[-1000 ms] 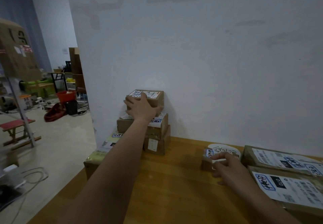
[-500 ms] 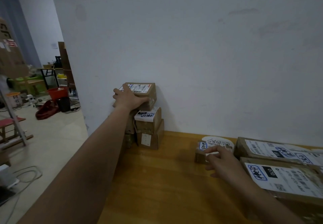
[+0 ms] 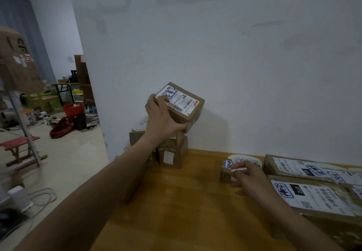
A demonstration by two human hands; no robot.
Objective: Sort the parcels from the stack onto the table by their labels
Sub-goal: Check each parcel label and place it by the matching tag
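Your left hand (image 3: 166, 119) grips the small cardboard box (image 3: 184, 105) by its near-left end, fingers over the labelled top and under the base. It hangs tilted just above the stack (image 3: 172, 151) at the far left of the table (image 3: 186, 207). It looks light and stiff, so one hand should do. The taped faces may be slick, so support it underneath and leave the label readable. Your right hand (image 3: 250, 178) lies on a little parcel (image 3: 225, 172) beside the flat parcels (image 3: 313, 172); I cannot tell whether it pinches.
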